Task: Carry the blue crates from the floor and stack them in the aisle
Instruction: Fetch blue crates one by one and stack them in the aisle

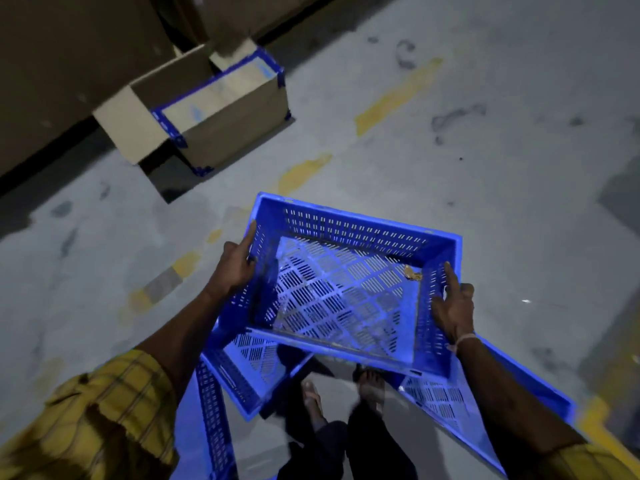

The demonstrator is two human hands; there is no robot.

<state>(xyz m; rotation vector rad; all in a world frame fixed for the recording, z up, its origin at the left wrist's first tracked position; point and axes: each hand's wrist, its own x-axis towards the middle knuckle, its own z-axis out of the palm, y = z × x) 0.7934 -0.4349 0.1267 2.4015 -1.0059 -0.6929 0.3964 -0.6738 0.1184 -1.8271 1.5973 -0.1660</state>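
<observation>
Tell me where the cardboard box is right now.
In the head view the cardboard box sits on the floor at upper left, flaps open, against the dark shelving, beyond the blue crate held in both hands.

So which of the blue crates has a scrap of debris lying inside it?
The held crate, gripped on its side walls by the left hand and right hand. A brownish scrap lies in its far right corner; the lower crates show none.

No legible text anywhere (all too blurred).
</observation>
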